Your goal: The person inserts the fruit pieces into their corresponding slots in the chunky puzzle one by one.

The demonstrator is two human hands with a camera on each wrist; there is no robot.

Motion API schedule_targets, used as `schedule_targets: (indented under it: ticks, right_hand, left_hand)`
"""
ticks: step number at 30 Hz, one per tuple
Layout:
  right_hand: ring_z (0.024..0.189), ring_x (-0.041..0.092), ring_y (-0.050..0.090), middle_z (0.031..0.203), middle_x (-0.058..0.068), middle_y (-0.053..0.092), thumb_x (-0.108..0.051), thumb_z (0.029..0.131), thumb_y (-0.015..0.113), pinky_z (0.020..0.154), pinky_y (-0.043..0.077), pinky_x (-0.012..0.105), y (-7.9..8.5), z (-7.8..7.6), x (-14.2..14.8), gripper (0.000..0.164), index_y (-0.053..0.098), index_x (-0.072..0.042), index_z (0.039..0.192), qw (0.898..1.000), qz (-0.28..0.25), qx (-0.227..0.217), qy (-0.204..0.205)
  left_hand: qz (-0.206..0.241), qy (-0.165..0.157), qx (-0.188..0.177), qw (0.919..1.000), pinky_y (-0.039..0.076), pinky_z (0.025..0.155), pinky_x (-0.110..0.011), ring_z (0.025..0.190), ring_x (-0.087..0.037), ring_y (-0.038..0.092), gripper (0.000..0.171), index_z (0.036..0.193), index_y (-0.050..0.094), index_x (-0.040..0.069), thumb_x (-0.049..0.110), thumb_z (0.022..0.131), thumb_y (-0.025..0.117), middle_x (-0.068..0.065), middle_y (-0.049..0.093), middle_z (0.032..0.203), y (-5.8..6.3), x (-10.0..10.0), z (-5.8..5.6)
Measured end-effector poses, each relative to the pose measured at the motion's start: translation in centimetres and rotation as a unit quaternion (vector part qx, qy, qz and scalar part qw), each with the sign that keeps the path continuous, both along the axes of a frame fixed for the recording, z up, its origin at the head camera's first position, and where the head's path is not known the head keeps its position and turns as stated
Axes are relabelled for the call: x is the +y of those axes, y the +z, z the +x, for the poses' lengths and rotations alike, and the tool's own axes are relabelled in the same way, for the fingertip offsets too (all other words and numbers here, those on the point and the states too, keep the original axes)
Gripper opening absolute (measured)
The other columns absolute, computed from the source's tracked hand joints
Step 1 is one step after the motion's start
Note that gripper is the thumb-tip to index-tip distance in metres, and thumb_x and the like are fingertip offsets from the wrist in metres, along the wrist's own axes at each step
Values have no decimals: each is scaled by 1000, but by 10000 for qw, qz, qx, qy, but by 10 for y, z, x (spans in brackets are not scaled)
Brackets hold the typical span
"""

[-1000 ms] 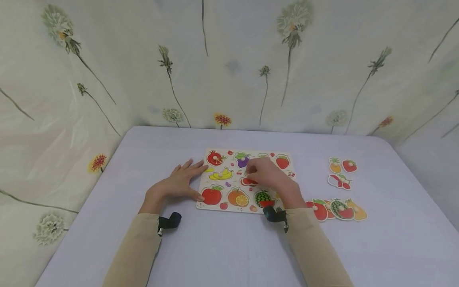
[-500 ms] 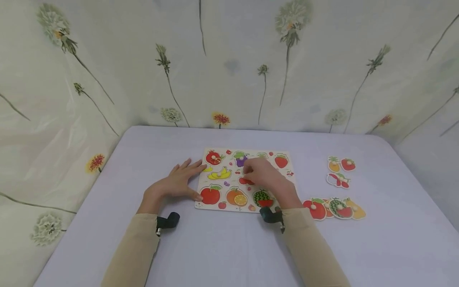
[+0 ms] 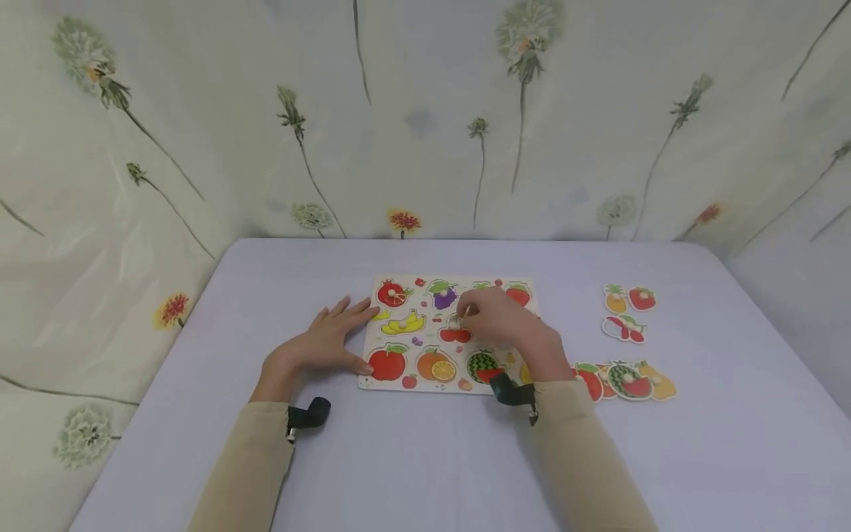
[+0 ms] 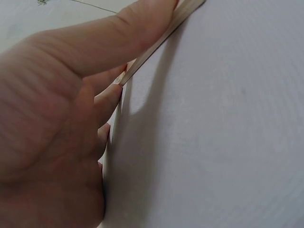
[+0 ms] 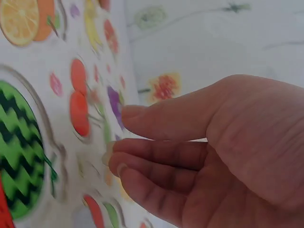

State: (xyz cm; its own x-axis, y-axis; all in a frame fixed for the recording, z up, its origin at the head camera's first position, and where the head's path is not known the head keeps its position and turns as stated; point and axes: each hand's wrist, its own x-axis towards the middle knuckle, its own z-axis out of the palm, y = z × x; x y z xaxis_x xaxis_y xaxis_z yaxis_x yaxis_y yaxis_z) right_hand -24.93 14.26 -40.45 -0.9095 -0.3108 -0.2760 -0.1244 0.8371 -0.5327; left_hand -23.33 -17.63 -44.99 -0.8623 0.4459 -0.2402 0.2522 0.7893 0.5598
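Observation:
A fruit puzzle board (image 3: 425, 382) lies on the table, its pictures in rows. My left hand (image 3: 326, 342) spreads its fingers along the board's left edge, fingertips and thumb touching it; in the left wrist view the thumb (image 4: 118, 38) lies against the board's side. Over the middle row, my right hand (image 3: 499, 319) hovers just right of the cherry piece (image 3: 455, 335). Thumb and fingers stand a little apart, with nothing between them in the right wrist view. Small knobs show on the pomegranate (image 3: 391, 293), grapes (image 3: 442, 295) and banana (image 3: 403, 323) pieces. The right hand covers part of the board.
Right of the board lie a pineapple piece (image 3: 615, 299), a strawberry piece (image 3: 642, 298) and a red-and-white fruit piece (image 3: 623, 329). Nearer, an overlapping row includes a watermelon piece (image 3: 629, 381) and a yellow fruit piece (image 3: 660, 383). A flowered curtain (image 3: 425, 148) hangs behind.
My right hand has let go at the cherry piece and shifted slightly right, so more of the cherries shows. The left hand keeps its place on the board.

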Motion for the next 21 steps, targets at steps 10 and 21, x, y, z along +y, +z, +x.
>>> schedule_targets:
  ticks: [10,21]
  right_hand:
    - [97,28,57,117,15,62,-20,97,57,79,52,34,8,-9,52,31,62,-8,124,9985,176,174,-482]
    - [101,32,56,121,19,61,-23,96,56,84,52,42,6,-10,95,34,60,-8,127,9939,236,277,-1043]
  left_hand:
    - [6,-24,42,10000,-2,125,-60,157,-33,-3,110,157,29,29,54,66,85,0,16,169,-2,0,1]
    - [26,-62,123,9999,-1,125,-60,157,-34,-3,109,157,29,29,54,67,84,1,15,169,-2,0,1]
